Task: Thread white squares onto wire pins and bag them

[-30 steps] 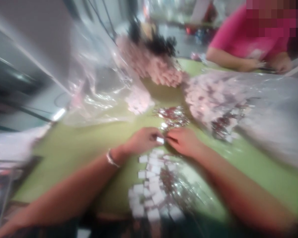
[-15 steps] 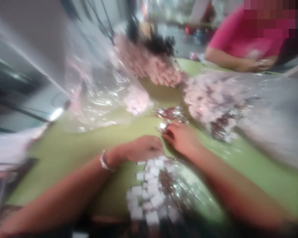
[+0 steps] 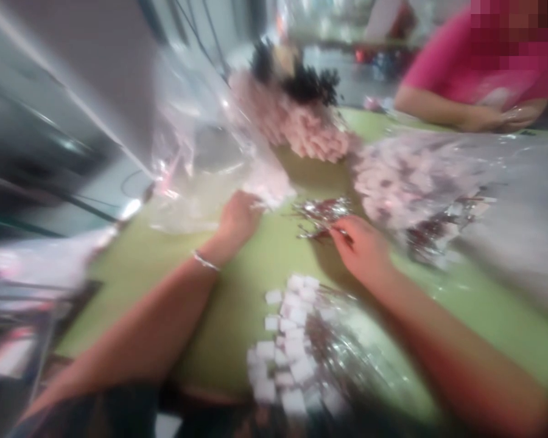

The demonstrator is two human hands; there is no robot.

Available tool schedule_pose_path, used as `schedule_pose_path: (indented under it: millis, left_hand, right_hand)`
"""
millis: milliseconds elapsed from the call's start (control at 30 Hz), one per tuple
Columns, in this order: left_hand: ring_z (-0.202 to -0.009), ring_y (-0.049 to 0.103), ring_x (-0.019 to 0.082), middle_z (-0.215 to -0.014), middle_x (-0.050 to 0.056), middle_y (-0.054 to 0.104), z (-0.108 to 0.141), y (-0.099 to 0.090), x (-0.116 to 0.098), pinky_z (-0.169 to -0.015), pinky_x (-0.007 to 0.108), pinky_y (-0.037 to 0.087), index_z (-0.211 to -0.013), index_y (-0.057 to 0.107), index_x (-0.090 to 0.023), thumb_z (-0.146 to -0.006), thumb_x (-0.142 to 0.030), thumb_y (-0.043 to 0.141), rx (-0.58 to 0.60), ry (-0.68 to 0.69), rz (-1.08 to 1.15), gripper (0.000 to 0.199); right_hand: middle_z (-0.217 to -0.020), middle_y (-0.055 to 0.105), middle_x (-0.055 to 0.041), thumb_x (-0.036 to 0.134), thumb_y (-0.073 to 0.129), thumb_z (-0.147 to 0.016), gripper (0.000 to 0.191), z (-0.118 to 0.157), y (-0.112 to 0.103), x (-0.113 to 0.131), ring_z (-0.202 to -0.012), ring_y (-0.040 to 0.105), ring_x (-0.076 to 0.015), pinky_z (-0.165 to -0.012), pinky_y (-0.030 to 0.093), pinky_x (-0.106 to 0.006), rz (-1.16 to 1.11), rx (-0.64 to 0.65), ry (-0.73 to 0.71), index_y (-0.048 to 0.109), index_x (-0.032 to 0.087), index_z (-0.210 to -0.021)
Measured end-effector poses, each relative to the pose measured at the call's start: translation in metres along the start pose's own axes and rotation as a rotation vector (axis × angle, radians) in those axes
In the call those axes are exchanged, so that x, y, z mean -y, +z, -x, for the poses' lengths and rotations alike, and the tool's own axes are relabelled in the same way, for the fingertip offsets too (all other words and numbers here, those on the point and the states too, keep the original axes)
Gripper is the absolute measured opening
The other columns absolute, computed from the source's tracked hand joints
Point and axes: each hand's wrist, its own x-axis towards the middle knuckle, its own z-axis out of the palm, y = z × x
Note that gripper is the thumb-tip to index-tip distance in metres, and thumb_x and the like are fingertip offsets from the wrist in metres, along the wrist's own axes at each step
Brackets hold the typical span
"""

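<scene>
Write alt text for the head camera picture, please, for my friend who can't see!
Over a green table, someone's left hand is at a small pale pink pile and their right hand at shiny, blurry thin pieces. Small white squares lie nearer, pink bunches lie farther back, and a person in a pink shirt is at the top right.

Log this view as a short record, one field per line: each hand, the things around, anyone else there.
Left hand: left hand at the edge of a small pale pink pile; grip unclear
Right hand: right hand, fingertips at a heap of thin, shiny silver-and-red pieces; grip blurred
Nearest the wearer: white square tags beside glossy clear wrapping
Far side: salmon-pink bunch with a dark, leafy-looking cluster
Surface: flat green tabletop
Others: person in a pink shirt, hands together
</scene>
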Motion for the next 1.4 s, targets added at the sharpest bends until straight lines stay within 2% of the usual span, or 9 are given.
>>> schedule_pose_path:
  millis: [67,300,467,600,700,833,933,1233,1400]
  left_hand:
    - [-0.099,0.057,0.026,-0.103,0.011,0.059,0.001,0.004,-0.002,-0.092,0.038,0.046,-0.103,0.07,-0.016,-0.084,-0.023,0.054,0.031,0.055,-0.003,0.025]
    - [-0.1,0.057,0.027,-0.101,0.012,0.061,0.008,0.006,-0.004,-0.09,0.04,0.047,-0.095,0.069,-0.015,-0.084,-0.019,0.048,0.076,0.186,-0.067,0.025]
    - [-0.1,0.057,0.029,-0.098,0.014,0.062,0.015,-0.002,-0.009,-0.086,0.039,0.048,-0.105,0.069,-0.015,-0.08,-0.017,0.048,0.124,0.133,-0.13,0.032]
    - [-0.098,0.059,0.029,-0.097,0.015,0.063,0.019,-0.011,-0.016,-0.084,0.039,0.048,-0.097,0.07,-0.013,-0.079,-0.017,0.05,0.155,0.087,-0.13,0.027]
    - [-0.084,0.062,0.024,-0.089,0.01,0.067,0.025,-0.012,-0.024,-0.079,0.036,0.05,-0.094,0.069,-0.015,-0.077,-0.024,0.06,0.121,0.015,0.146,0.021]
    - [-0.063,0.061,0.015,-0.073,0.005,0.068,0.038,-0.005,-0.036,-0.062,0.029,0.049,-0.096,0.068,-0.016,-0.076,-0.035,0.068,0.336,-0.133,0.752,0.028]
    - [-0.059,0.058,0.012,-0.07,0.004,0.067,0.047,0.001,-0.043,-0.057,0.026,0.046,-0.101,0.069,-0.016,-0.077,-0.038,0.069,0.493,-0.185,0.997,0.033]
    - [-0.053,0.049,0.008,-0.064,0.001,0.062,0.05,-0.001,-0.045,-0.049,0.022,0.037,-0.099,0.071,-0.018,-0.079,-0.042,0.069,0.667,-0.15,1.06,0.032]
    - [-0.054,0.051,0.008,-0.068,0.002,0.063,0.05,0.0,-0.042,-0.049,0.021,0.038,-0.1,0.07,-0.017,-0.08,-0.044,0.067,0.675,-0.144,1.05,0.034]
  right_hand:
    - [-0.08,0.068,-0.0058,0.03,0.049,-0.091,0.019,0.0,-0.003,0.005,-0.067,0.058,-0.017,-0.061,0.038,-0.029,-0.049,0.004,0.033,0.063,0.017,-0.09]
    - [-0.066,0.065,0.0009,0.024,0.057,-0.079,0.011,-0.002,-0.012,0.021,-0.059,0.055,-0.0132,-0.056,0.039,-0.025,-0.327,0.244,0.281,0.061,0.021,-0.069]
    - [-0.065,0.065,0.0011,0.022,0.058,-0.077,0.012,0.0,-0.012,0.021,-0.057,0.054,-0.0121,-0.054,0.04,-0.025,-0.403,0.274,0.344,0.06,0.021,-0.066]
    - [-0.067,0.066,0.0018,0.024,0.058,-0.08,0.011,0.005,-0.01,0.02,-0.057,0.056,-0.0117,-0.054,0.041,-0.025,-0.377,0.238,0.286,0.06,0.022,-0.069]
    - [-0.071,0.068,0.0002,0.025,0.056,-0.083,0.012,0.008,-0.009,0.019,-0.061,0.058,-0.0133,-0.057,0.042,-0.027,-0.237,0.148,0.107,0.062,0.022,-0.074]
    - [-0.073,0.069,-0.003,0.022,0.05,-0.088,0.016,0.013,-0.008,0.02,-0.066,0.061,-0.0161,-0.06,0.043,-0.03,-0.043,-0.003,-0.162,0.063,0.02,-0.079]
    - [-0.076,0.071,-0.0035,0.021,0.05,-0.089,0.016,0.014,-0.007,0.02,-0.068,0.062,-0.0157,-0.061,0.044,-0.029,-0.054,-0.056,-0.233,0.064,0.018,-0.082]
    - [-0.081,0.071,-0.0024,0.026,0.045,-0.091,0.02,0.011,-0.012,0.022,-0.074,0.063,-0.0158,-0.068,0.046,-0.03,-0.145,0.099,-0.125,0.063,0.022,-0.083]
    - [-0.08,0.071,-0.0021,0.027,0.043,-0.092,0.022,0.01,-0.012,0.02,-0.074,0.062,-0.0165,-0.068,0.043,-0.03,-0.107,0.181,-0.151,0.062,0.023,-0.082]
